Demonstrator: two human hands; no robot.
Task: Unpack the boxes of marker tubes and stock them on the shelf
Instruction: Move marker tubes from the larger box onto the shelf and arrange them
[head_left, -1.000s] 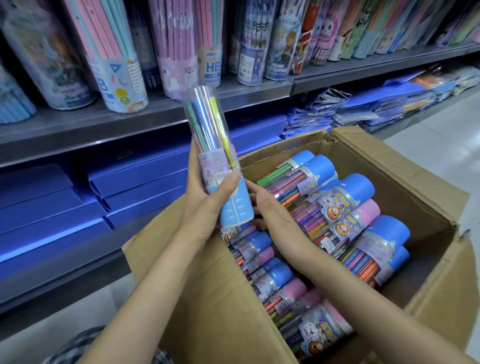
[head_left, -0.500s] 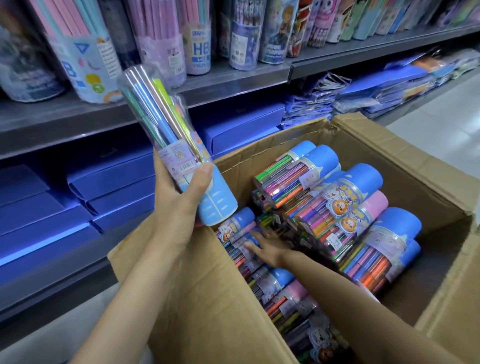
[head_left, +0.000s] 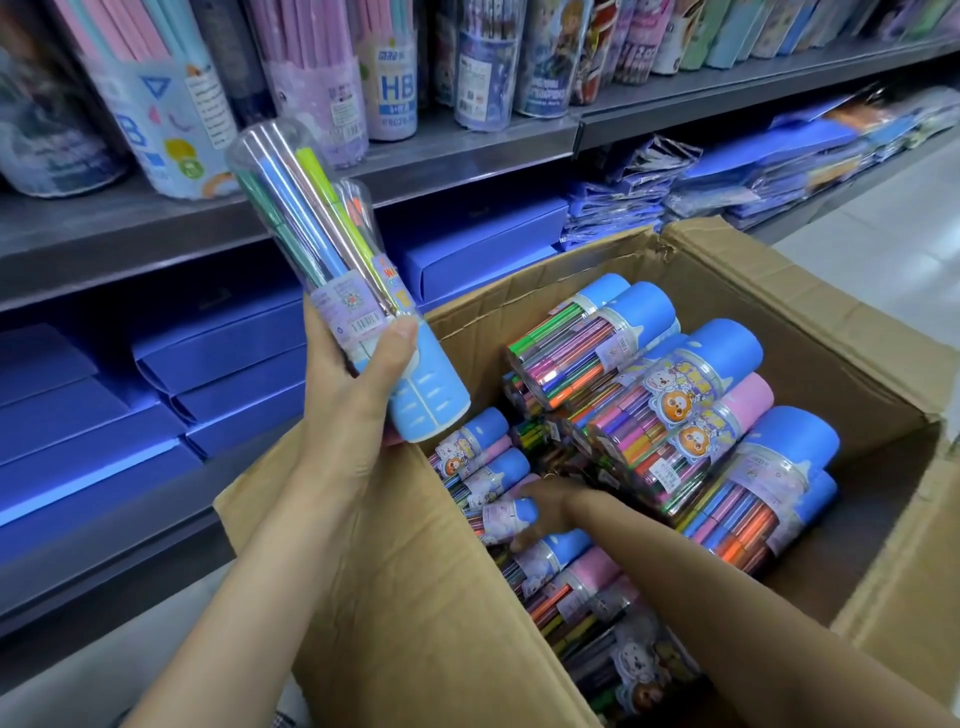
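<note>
Left hand (head_left: 358, 395) raised, gripping marker tube (head_left: 337, 280) tilted; right hand (head_left: 545, 506) down in box (head_left: 415, 597), fingers curled round small tube (head_left: 506, 517).

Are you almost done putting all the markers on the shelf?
Not nearly. One marker tube is out of the cardboard box, held up by the left hand but not on the shelf yet. The right hand is down in the box, reaching among the small tubes. Lots of tubes are left inside, including the big tubes stacked at the back.
</note>
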